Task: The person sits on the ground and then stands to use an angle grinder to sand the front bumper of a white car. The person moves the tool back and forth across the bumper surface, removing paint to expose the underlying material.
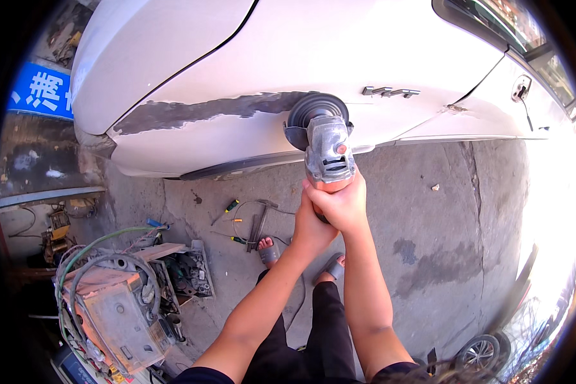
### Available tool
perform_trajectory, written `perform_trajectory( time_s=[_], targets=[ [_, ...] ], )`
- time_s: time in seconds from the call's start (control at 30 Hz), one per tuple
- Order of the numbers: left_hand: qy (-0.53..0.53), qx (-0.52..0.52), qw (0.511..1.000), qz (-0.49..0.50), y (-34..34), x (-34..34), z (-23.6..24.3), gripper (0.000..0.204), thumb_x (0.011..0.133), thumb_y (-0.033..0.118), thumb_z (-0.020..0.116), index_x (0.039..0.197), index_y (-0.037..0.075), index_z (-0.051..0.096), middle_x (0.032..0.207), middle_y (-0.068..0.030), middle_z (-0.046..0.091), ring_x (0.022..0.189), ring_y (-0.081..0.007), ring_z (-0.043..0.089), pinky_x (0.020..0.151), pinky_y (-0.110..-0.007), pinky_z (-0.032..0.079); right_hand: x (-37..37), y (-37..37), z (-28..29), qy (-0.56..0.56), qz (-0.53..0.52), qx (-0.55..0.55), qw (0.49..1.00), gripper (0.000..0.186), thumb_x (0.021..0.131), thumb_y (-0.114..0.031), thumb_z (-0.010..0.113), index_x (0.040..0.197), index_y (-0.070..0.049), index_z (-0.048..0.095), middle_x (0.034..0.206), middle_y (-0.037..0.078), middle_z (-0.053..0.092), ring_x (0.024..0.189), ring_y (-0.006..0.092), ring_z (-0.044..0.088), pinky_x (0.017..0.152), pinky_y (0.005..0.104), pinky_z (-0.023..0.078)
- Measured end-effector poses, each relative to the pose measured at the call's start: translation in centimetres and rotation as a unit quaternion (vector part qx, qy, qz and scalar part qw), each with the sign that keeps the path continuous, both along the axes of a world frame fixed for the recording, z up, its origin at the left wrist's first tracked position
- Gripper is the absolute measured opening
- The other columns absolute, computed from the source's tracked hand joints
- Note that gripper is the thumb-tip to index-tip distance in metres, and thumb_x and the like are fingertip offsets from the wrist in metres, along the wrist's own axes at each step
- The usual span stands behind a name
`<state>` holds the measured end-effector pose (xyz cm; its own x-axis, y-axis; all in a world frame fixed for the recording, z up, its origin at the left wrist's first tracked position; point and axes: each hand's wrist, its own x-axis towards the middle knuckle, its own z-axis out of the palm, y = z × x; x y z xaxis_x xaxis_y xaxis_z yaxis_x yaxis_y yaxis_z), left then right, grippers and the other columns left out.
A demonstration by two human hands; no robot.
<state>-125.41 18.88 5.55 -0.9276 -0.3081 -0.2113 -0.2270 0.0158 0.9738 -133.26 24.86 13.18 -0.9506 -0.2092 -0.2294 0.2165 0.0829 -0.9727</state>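
Observation:
An angle grinder (331,144) with a grey, scuffed head and orange body is held out in front of me by both hands. My left hand (310,224) wraps its rear body from the left. My right hand (344,203) is closed round it just ahead and to the right. Its dark round disc (318,107) lies over the white car panel (288,57), at the right end of a bare grey strip (192,114) with ragged edges. Whether the disc spins cannot be told. A silver emblem (390,92) sits on the panel to the right.
Screwdrivers (232,205) and a cable lie on the concrete floor (429,211) near my feet. At lower left stands an orange machine (118,313) draped with hoses, beside a box of tools (201,269). A wheel (480,352) is at lower right.

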Motion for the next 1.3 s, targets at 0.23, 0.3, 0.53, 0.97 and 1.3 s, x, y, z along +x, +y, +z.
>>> perform_trajectory(
  time_s=[0.23, 0.3, 0.53, 0.97, 1.3],
  targets=[
    [-0.003, -0.021, 1.0, 0.018, 0.4, 0.8, -0.8, 0.082, 0.075, 0.018, 0.088, 0.14, 0.004, 0.041, 0.126, -0.0175, 0.067, 0.115, -0.0284, 0.068, 0.092, -0.04, 0.054, 0.8, 0.2, -1.7, 0.014, -0.003, 0.016, 1.0, 0.055, 0.072, -0.015, 0.087, 0.116, 0.006, 0.063, 0.104, 0.012, 0.075, 0.096, 0.0169, 0.071, 0.088, 0.0337, 0.056],
    [-0.05, -0.061, 0.997, -0.023, -0.5, -0.8, 1.1, 0.079, 0.077, 0.017, 0.087, 0.141, 0.004, 0.042, 0.128, -0.016, 0.066, 0.117, -0.0277, 0.067, 0.093, -0.038, 0.053, -0.8, 0.2, 0.1, -0.009, 0.004, 0.015, 1.0, 0.056, 0.07, -0.017, 0.088, 0.114, 0.008, 0.063, 0.099, 0.014, 0.076, 0.094, 0.0171, 0.072, 0.085, 0.0337, 0.057],
    [0.02, 0.102, 0.994, 0.031, 1.4, 0.6, -1.2, 0.077, 0.08, 0.009, 0.083, 0.144, 0.006, 0.04, 0.138, -0.013, 0.058, 0.124, -0.0217, 0.06, 0.098, -0.037, 0.05, 0.2, 0.4, -1.7, 0.019, 0.008, 0.028, 0.999, 0.056, 0.069, -0.019, 0.087, 0.113, 0.006, 0.063, 0.098, 0.015, 0.076, 0.092, 0.0199, 0.074, 0.085, 0.0347, 0.058],
    [-0.175, -0.076, 0.98, -0.062, 0.6, 7.5, 3.7, 0.084, 0.076, 0.028, 0.087, 0.142, 0.002, 0.042, 0.128, -0.0245, 0.065, 0.119, -0.0392, 0.065, 0.098, -0.045, 0.052, 7.9, 3.0, -4.7, -0.083, -0.035, -0.063, 0.994, 0.036, 0.076, -0.005, 0.084, 0.105, 0.003, 0.066, 0.091, 0.004, 0.072, 0.082, 0.0123, 0.067, 0.076, 0.0306, 0.055],
    [0.155, -0.278, 0.922, -0.221, 4.0, 14.8, 12.4, 0.086, 0.084, 0.017, 0.079, 0.158, 0.017, 0.035, 0.151, -0.0214, 0.043, 0.128, -0.0436, 0.057, 0.103, -0.047, 0.052, 13.6, 10.5, 7.2, -0.014, -0.254, -0.227, 0.94, 0.038, 0.088, 0.0, 0.065, 0.125, 0.003, 0.056, 0.097, 0.013, 0.066, 0.084, 0.0227, 0.067, 0.077, 0.0374, 0.058]
  ],
)
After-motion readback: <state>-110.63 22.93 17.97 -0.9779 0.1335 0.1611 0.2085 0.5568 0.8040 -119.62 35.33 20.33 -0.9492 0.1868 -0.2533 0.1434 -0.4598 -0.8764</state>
